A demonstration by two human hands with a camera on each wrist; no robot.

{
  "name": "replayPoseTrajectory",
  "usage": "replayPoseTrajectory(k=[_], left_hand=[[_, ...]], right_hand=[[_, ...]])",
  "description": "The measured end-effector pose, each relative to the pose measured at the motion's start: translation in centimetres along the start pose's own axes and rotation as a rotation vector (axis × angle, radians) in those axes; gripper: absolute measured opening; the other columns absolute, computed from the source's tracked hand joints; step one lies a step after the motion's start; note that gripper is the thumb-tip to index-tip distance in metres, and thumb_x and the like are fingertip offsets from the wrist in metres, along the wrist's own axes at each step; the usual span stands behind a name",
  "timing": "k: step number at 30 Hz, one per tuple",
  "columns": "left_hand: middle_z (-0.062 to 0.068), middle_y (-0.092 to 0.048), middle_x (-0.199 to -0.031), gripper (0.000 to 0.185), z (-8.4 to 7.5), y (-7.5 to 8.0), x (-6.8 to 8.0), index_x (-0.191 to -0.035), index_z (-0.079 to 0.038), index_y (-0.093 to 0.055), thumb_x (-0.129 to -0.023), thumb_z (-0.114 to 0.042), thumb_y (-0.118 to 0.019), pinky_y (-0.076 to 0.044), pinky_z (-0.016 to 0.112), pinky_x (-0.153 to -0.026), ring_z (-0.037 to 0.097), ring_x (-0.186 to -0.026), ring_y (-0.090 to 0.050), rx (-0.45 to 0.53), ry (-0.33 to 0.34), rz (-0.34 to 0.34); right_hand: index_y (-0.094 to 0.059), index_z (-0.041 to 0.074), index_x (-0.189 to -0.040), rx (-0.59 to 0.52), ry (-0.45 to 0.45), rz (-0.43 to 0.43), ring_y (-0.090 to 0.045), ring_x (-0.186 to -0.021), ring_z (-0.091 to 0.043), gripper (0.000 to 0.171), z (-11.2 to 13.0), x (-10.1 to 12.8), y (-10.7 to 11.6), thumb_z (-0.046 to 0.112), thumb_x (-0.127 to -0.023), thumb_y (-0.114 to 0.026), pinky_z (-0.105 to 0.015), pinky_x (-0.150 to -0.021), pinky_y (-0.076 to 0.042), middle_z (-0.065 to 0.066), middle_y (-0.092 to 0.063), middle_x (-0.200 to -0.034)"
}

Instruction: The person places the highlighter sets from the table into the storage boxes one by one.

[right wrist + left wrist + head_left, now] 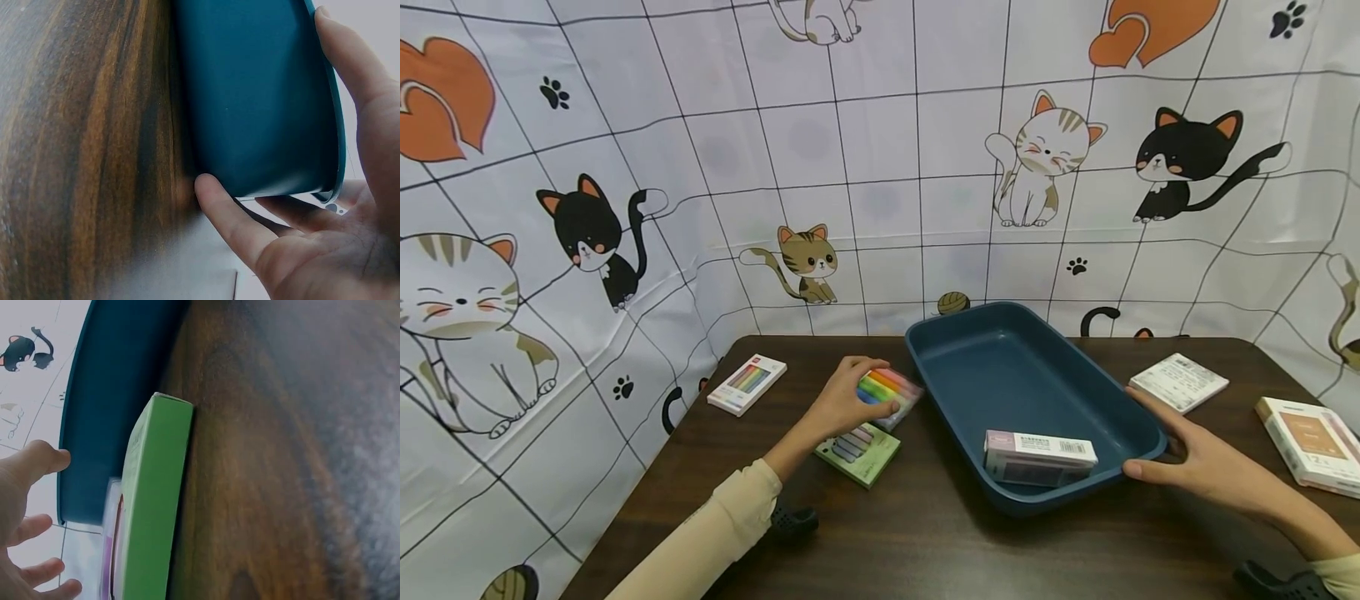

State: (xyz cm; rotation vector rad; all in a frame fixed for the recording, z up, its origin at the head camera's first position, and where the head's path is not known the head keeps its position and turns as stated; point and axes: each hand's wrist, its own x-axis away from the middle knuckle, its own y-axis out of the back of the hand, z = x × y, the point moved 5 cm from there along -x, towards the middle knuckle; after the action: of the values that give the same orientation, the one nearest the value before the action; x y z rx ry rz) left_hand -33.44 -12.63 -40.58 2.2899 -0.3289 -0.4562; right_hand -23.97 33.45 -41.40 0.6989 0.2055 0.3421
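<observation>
My left hand is over a clear pack of rainbow-coloured sticks, thumb and fingers spread apart. In the left wrist view its fingers are apart, with nothing between them. A flat green box lies just nearer to me, partly under the hand; its green side shows close up in the left wrist view. My right hand holds the near right corner of a deep blue bin, its thumb and fingers on either side of that corner. A pink-and-white box lies inside the bin's near end.
At the table's left stands a flat white box with coloured stripes. Right of the bin lie a white box with printed text and a white-and-tan box. A cat-print curtain hangs behind the brown table.
</observation>
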Motion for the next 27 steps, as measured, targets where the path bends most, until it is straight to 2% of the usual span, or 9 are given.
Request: replayPoseTrajectory(k=[7, 14, 22, 27], left_hand=[[0.019, -0.032, -0.154, 0.075, 0.4, -0.2, -0.4, -0.15, -0.02, -0.051, -0.085, -0.042, -0.082, -0.047, 0.055, -0.098, 0.039, -0.127, -0.045, -0.044, 0.031, 0.033], [0.02, -0.027, -0.157, 0.079, 0.7, -0.4, -0.6, -0.152, -0.021, -0.048, -0.084, -0.044, -0.082, -0.037, 0.065, -0.1, 0.044, -0.133, -0.036, -0.099, 0.082, 0.065], [0.022, -0.027, -0.157, 0.083, 0.9, -0.1, -0.7, -0.153, -0.017, -0.047, -0.084, -0.046, -0.082, -0.033, 0.068, -0.101, 0.046, -0.134, -0.035, -0.102, 0.09, 0.072], [0.022, -0.027, -0.157, 0.083, 1.8, 0.4, -0.8, -0.154, -0.019, -0.045, -0.085, -0.047, -0.081, -0.038, 0.066, -0.103, 0.045, -0.135, -0.037, -0.093, 0.103, 0.065]], right_hand=[[-0.009, 0.018, -0.166, 0.024, 0.0, -0.006, -0.044, -0.126, -0.05, 0.093, 0.1, 0.1, 0.1, 0.018, -0.097, -0.072, -0.023, -0.078, -0.051, -0.032, -0.018, -0.158], [-0.008, 0.018, -0.166, 0.021, 0.003, -0.002, -0.044, -0.126, -0.051, 0.093, 0.1, 0.0, 0.1, 0.018, -0.097, -0.072, -0.024, -0.078, -0.051, -0.032, -0.017, -0.158], [-0.009, 0.019, -0.166, 0.057, -0.007, -0.006, -0.043, -0.127, -0.051, 0.094, 0.1, 0.0, 0.3, 0.021, -0.097, -0.072, -0.025, -0.078, -0.05, -0.032, -0.018, -0.159], [-0.008, 0.018, -0.165, 0.034, -0.008, -0.002, -0.044, -0.126, -0.052, 0.094, 0.0, 0.0, 0.2, 0.019, -0.097, -0.072, -0.025, -0.078, -0.051, -0.033, -0.017, -0.158]])
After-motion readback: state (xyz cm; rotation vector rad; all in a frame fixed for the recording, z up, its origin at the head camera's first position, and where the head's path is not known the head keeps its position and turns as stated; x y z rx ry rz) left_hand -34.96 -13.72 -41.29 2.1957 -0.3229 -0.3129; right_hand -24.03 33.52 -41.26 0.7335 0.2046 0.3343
